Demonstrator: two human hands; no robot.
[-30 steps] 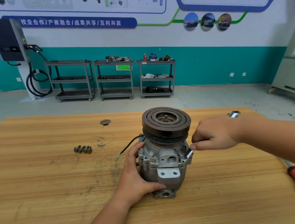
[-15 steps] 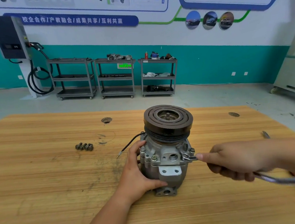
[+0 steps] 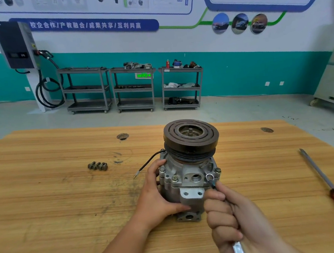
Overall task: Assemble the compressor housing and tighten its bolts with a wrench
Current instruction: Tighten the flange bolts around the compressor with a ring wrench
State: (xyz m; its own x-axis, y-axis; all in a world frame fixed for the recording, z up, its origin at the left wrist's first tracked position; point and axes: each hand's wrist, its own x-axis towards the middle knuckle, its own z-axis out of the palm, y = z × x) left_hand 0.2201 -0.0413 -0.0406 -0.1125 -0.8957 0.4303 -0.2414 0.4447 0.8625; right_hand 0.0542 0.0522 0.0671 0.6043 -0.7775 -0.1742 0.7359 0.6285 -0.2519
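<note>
A grey metal compressor (image 3: 188, 177) stands upright on the wooden table (image 3: 48, 207), its dark ribbed pulley (image 3: 191, 137) on top. My left hand (image 3: 158, 195) grips the left side of the housing, thumb across its front. My right hand (image 3: 230, 215) grips a silver wrench (image 3: 238, 251) in a fist. The wrench's ring end (image 3: 209, 176) sits over a bolt on the housing's front right flange, and the handle points down toward me. Other bolt heads show along the flange. A black wire (image 3: 147, 164) trails from the housing to the left.
Three loose bolts (image 3: 98, 166) lie on the table left of the compressor. A long screwdriver (image 3: 333, 186) with a red and black handle lies at the right. Round holes (image 3: 122, 136) mark the table's far side. Grey shelf carts (image 3: 133, 89) stand by the far wall.
My right hand swung the wrench handle clockwise, from beside the pulley out to the right and then down toward me. The ring end stayed on the same bolt. My left hand kept its hold.
</note>
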